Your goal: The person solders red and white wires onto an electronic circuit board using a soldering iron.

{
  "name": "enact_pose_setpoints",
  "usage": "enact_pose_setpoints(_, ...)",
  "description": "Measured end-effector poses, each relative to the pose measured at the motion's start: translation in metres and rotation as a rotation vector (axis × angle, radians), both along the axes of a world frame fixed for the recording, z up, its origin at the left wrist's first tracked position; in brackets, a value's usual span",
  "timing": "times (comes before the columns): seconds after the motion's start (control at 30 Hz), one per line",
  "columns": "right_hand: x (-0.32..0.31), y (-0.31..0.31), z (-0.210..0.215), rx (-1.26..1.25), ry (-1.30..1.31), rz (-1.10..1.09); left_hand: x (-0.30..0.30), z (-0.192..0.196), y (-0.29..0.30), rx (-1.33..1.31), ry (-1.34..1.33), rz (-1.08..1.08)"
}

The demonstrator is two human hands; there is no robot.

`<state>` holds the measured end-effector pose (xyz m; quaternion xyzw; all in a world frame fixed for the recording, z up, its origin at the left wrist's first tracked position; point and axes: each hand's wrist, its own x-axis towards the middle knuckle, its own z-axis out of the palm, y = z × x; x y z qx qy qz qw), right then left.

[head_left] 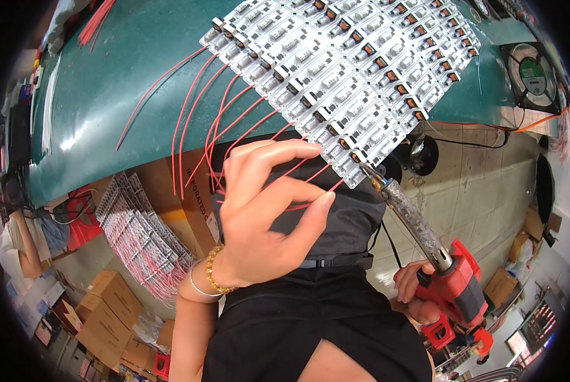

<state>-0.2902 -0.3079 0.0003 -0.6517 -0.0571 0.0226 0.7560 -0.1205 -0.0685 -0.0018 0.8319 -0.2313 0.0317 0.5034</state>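
Note:
A large panel of white circuit boards (326,76) lies on the green table, its near corner jutting past the edge. Red wires (189,118) run from the boards along its left edge. My left hand (259,216) pinches the end of one red wire (336,185) between thumb and finger, close to that corner. Its other raised fingertip is at the panel's edge; I cannot tell whether it touches. In my right hand (415,293) is a red soldering gun (457,290), its tip at a board by the same corner. The exact contact point is too small to make out.
Bundles of red wires (94,24) and white wires (49,105) lie on the green table (126,70). A black fan (530,76) stands at the right. Wired panels (138,229) hang or lean below left, beside a cardboard box (186,204). More boxes (110,312) stand on the floor.

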Motion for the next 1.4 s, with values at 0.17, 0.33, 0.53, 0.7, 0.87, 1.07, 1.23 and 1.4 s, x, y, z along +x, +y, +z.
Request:
enact_pose_setpoints(0.17,-0.012,0.012,0.023,-0.157,0.484,-0.376,-0.001,-0.005,-0.005,0.074,-0.005,-0.007)
enact_pose_setpoints(0.33,-0.029,0.02,0.0,-0.21,0.27,-0.484,-0.003,-0.006,-0.006,0.083,-0.009,0.0)
enact_pose_setpoints(0.53,-0.026,0.005,0.005,-0.459,0.246,-0.307,-0.002,-0.011,-0.009,0.042,-0.026,0.014)
enact_pose_setpoints(0.7,-0.024,0.013,0.004,-0.417,0.229,-0.347,-0.002,-0.012,-0.009,0.012,-0.042,0.035)
enact_pose_setpoints(0.87,-0.018,0.015,0.009,-0.429,0.281,-0.32,-0.001,-0.011,-0.008,0.022,-0.055,0.023)
enact_pose_setpoints(1.07,-0.009,0.027,0.019,-0.185,0.299,-0.497,-0.006,-0.014,-0.003,-0.152,-0.023,0.115)
enact_pose_setpoints(1.23,-0.02,0.026,0.007,0.002,0.186,-0.528,-0.001,-0.001,-0.011,0.072,-0.086,-0.101)
enact_pose_setpoints(1.4,-0.04,0.008,-0.01,0.018,0.152,-0.452,-0.002,0.01,-0.012,0.243,-0.099,-0.095)
